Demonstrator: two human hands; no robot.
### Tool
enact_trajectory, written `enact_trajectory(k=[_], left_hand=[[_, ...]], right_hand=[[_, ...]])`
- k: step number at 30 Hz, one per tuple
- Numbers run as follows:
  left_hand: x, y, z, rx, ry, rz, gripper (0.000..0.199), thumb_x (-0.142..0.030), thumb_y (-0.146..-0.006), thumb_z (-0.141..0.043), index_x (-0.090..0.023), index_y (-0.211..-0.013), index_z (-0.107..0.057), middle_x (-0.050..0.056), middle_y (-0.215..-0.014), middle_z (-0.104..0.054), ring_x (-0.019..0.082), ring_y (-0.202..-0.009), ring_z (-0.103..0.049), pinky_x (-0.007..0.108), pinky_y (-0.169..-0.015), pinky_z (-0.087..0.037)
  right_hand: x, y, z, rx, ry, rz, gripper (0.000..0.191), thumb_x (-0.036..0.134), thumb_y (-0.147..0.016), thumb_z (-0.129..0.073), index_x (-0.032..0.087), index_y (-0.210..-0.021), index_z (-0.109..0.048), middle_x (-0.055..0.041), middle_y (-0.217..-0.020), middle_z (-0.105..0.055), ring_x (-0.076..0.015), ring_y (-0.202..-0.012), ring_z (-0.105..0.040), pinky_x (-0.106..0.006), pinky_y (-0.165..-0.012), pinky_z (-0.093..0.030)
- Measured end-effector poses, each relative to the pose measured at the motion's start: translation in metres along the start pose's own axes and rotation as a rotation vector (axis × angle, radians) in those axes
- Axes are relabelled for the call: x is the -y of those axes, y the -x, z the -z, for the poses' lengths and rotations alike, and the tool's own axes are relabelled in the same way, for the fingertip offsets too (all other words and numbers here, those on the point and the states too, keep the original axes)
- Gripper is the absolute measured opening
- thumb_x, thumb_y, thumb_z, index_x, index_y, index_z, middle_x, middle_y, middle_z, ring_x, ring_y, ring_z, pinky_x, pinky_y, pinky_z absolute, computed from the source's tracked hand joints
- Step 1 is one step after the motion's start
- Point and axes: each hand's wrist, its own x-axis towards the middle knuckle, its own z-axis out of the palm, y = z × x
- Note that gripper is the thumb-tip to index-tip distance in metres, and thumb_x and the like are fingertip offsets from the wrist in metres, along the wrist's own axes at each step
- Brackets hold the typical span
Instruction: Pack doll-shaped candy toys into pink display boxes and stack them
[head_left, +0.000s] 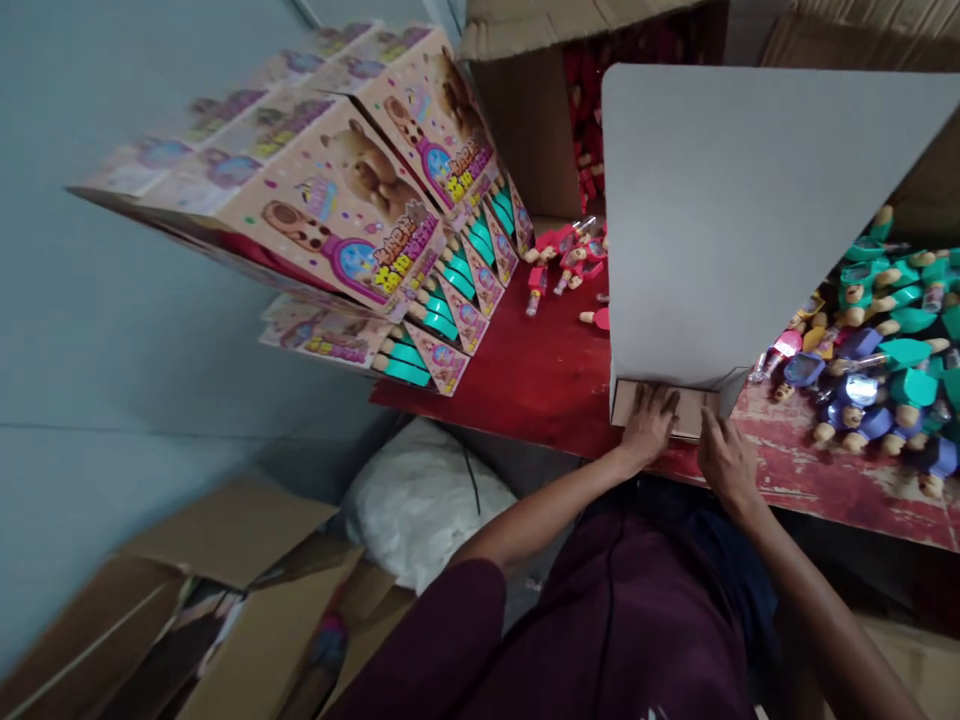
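We count one left hand (649, 425), one right hand (727, 460), one white card sheet (712, 220), one white plastic sack (424, 505), one red desk (525, 390) and two bear-printed toy boxes (352, 190).

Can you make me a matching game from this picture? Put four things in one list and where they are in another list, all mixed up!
Things:
1. Bear-print boxes
2. White sack
3. Teal and purple toys
4. Left hand

Places:
A. Lying below the red table
B. Resting on the tan card
C. Stacked left of the white board
D. Heaped right of the white board

Right pairs: 1-C, 2-A, 3-D, 4-B
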Motion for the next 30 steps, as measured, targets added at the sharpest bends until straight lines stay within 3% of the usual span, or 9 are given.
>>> enact_trajectory(k=[4, 10, 13, 16, 19, 22, 24, 27, 30], left_hand=[[0.003, 0.016, 0.007, 0.079, 0.025, -0.082, 0.073, -0.043, -0.098, -0.051, -0.018, -0.163, -0.029, 0.015, -0.171, -0.026, 0.037, -0.161, -0.014, 0.070, -0.127, -0.005], [0.006, -0.006, 0.010, 0.168, 0.027, -0.123, 0.079, -0.036, -0.092, -0.055, -0.015, -0.163, -0.028, 0.017, -0.172, -0.022, 0.037, -0.161, -0.011, 0.069, -0.127, -0.001], [0.003, -0.014, 0.007, 0.121, 0.139, -0.168, 0.070, -0.033, -0.092, -0.055, -0.013, -0.157, -0.040, 0.018, -0.168, -0.033, 0.034, -0.158, -0.024, 0.064, -0.129, -0.011], [0.013, -0.002, 0.008, -0.066, 0.286, -0.189, 0.048, -0.031, -0.096, -0.050, -0.015, -0.141, -0.058, 0.015, -0.147, -0.060, 0.024, -0.143, -0.050, 0.047, -0.126, -0.033], [0.060, 0.005, 0.026, -0.414, 0.306, 0.034, 0.040, -0.035, -0.099, -0.047, -0.020, -0.133, -0.062, 0.015, -0.131, -0.068, 0.024, -0.131, -0.059, 0.044, -0.119, -0.042], [0.141, -0.025, 0.064, -0.568, 0.285, 0.455, 0.052, -0.026, -0.102, -0.040, -0.007, -0.150, -0.042, 0.027, -0.153, -0.047, 0.030, -0.150, -0.039, 0.050, -0.124, -0.032], [0.196, -0.061, 0.090, -0.474, 0.321, 0.809, 0.066, -0.022, -0.097, -0.053, -0.007, -0.158, -0.030, 0.025, -0.164, -0.032, 0.031, -0.155, -0.028, 0.046, -0.126, -0.027], [0.253, -0.108, 0.115, -0.430, 0.420, 0.958, 0.078, -0.015, -0.090, -0.064, -0.002, -0.158, -0.027, 0.031, -0.160, -0.035, 0.037, -0.150, -0.036, 0.049, -0.121, -0.029], [0.272, -0.120, 0.121, -0.452, 0.571, 1.011, 0.062, -0.016, -0.091, -0.065, -0.003, -0.148, -0.042, 0.030, -0.144, -0.053, 0.033, -0.134, -0.053, 0.044, -0.110, -0.040]], right_hand=[[0.016, -0.011, -0.012, 0.008, -0.028, 0.128, 0.051, 0.013, -0.099, -0.041, 0.006, -0.148, -0.053, -0.0250, -0.148, -0.054, -0.0328, -0.136, -0.050, -0.044, -0.111, -0.043], [0.020, -0.030, -0.032, 0.129, 0.048, -0.012, 0.049, 0.021, -0.102, -0.039, 0.002, -0.144, -0.055, -0.0288, -0.125, -0.066, -0.0366, -0.123, -0.060, -0.049, -0.101, -0.049], [0.005, -0.032, -0.031, 0.126, 0.077, 0.008, 0.048, 0.023, -0.102, -0.039, 0.001, -0.140, -0.058, -0.0295, -0.113, -0.070, -0.0380, -0.114, -0.065, -0.051, -0.096, -0.051], [-0.017, -0.028, -0.033, -0.074, 0.083, 0.045, 0.054, 0.034, -0.105, -0.040, 0.000, -0.145, -0.051, -0.0329, -0.137, -0.058, -0.0411, -0.133, -0.053, -0.053, -0.105, -0.047], [-0.036, -0.019, -0.044, -0.215, 0.054, 0.063, 0.057, 0.042, -0.105, -0.041, 0.003, -0.145, -0.051, -0.0311, -0.146, -0.050, -0.0418, -0.141, -0.044, -0.056, -0.111, -0.044], [-0.044, -0.011, -0.055, -0.249, 0.021, 0.056, 0.056, 0.044, -0.105, -0.041, 0.004, -0.143, -0.054, -0.0294, -0.147, -0.050, -0.0416, -0.142, -0.043, -0.058, -0.114, -0.042], [-0.045, -0.010, -0.058, -0.262, -0.007, 0.035, 0.056, 0.044, -0.105, -0.040, 0.006, -0.144, -0.053, -0.0288, -0.148, -0.050, -0.0414, -0.143, -0.042, -0.060, -0.113, -0.043], [-0.044, -0.012, -0.058, -0.298, -0.076, 0.036, 0.054, 0.045, -0.104, -0.042, 0.011, -0.145, -0.052, -0.0267, -0.147, -0.051, -0.0409, -0.143, -0.043, -0.062, -0.110, -0.046], [-0.042, -0.010, -0.052, -0.356, -0.152, 0.055, 0.049, 0.043, -0.104, -0.044, 0.013, -0.140, -0.055, -0.0248, -0.142, -0.057, -0.0396, -0.138, -0.050, -0.061, -0.106, -0.049]])
